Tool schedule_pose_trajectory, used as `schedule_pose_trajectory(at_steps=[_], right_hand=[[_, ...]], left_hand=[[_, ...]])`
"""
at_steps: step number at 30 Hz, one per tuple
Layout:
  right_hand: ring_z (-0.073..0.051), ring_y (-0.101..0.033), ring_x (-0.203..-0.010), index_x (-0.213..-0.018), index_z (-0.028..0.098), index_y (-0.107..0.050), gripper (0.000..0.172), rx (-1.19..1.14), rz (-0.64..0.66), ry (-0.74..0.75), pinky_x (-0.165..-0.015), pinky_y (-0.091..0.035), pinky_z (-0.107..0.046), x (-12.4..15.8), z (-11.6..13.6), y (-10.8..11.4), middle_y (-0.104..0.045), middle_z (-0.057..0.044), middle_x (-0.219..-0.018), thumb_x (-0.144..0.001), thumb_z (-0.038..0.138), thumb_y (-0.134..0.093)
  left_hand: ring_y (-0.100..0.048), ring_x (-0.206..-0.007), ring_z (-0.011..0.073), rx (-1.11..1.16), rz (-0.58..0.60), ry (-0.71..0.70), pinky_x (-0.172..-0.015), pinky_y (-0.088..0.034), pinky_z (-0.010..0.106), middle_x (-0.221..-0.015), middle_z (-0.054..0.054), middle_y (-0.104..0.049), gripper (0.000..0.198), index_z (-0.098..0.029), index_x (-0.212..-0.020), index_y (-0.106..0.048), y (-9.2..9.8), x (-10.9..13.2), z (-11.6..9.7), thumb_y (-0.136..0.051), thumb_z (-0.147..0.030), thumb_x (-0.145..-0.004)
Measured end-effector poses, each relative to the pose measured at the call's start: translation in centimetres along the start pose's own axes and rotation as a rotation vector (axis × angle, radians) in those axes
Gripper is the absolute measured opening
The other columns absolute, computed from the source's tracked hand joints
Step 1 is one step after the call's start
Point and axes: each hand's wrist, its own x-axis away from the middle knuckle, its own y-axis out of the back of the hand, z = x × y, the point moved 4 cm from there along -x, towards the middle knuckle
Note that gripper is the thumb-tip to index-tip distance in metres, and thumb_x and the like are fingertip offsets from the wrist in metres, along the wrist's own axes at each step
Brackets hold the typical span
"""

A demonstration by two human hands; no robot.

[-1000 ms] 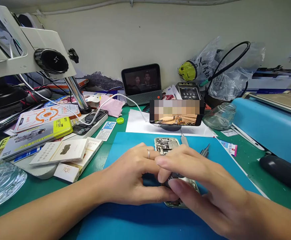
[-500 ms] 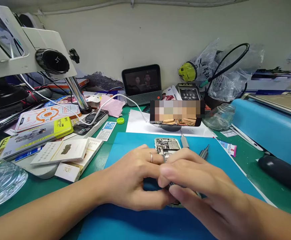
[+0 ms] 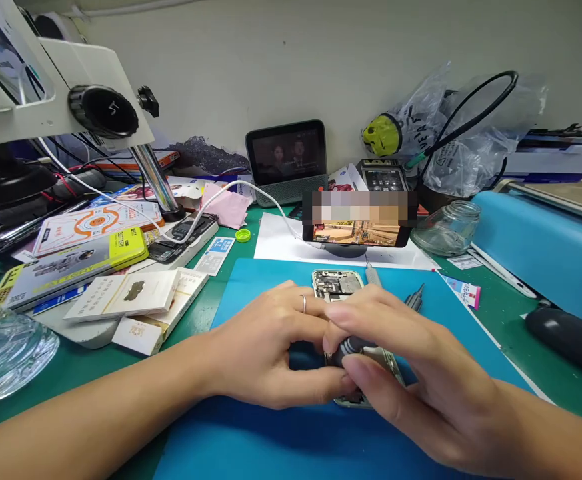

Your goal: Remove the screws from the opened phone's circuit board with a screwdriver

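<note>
An opened phone (image 3: 337, 285) with bare circuit parts lies on the blue mat (image 3: 265, 440); its middle is covered by both hands. My left hand (image 3: 275, 347), with a ring on one finger, curves round the phone's left side, thumb low and fingers above, apparently gripping it. Between the thumb and fingers of my right hand (image 3: 415, 367) is a dark screwdriver (image 3: 353, 347) with pale rings on its handle. The screwdriver's tip is hidden. Behind the right hand lie a grey pen-like tool (image 3: 372, 275) and some dark pointed tools (image 3: 415, 297).
A phone (image 3: 358, 233) stands propped up, with a smart display (image 3: 287, 160) behind. Boxes (image 3: 125, 295) crowd the left under a microscope arm (image 3: 95, 93). A glass dish (image 3: 8, 350) sits far left; a glass jar (image 3: 448, 230) and a blue machine (image 3: 545, 247) stand right.
The screwdriver handle shows more clearly between my right fingers, which have lifted slightly and rolled. My left hand keeps its place on the phone. The camera view has shifted a little.
</note>
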Motion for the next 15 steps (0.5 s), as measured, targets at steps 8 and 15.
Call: schedule_pose_trajectory(at_steps=[8,15], right_hand=[[-0.012,-0.077,-0.107,-0.172,0.035,-0.051,0.079,-0.049,-0.093,-0.093,-0.103,-0.064,-0.023,0.7,-1.1,-0.1,-0.079,-0.002,-0.142,-0.103,0.0,-0.066],[-0.016,-0.079,-0.099,-0.171,0.04,-0.055,0.079,-0.003,-0.174,-0.131,-0.095,-0.069,-0.028,1.1,-1.0,0.3,-0.082,0.0,-0.121,-0.103,0.002,-0.065]], left_hand=[[-0.063,-0.083,0.0163,-0.02,0.034,0.169,-0.078,-0.046,0.031,-0.085,-0.001,-0.07,0.019,-0.023,-0.083,-0.065,0.9,-0.1,0.5,-0.053,-0.015,-0.096],[-0.064,-0.081,0.0142,-0.016,0.028,0.167,-0.08,-0.046,0.029,-0.086,-0.001,-0.074,0.022,-0.019,-0.092,-0.074,0.8,-0.1,0.5,-0.055,-0.011,-0.1]])
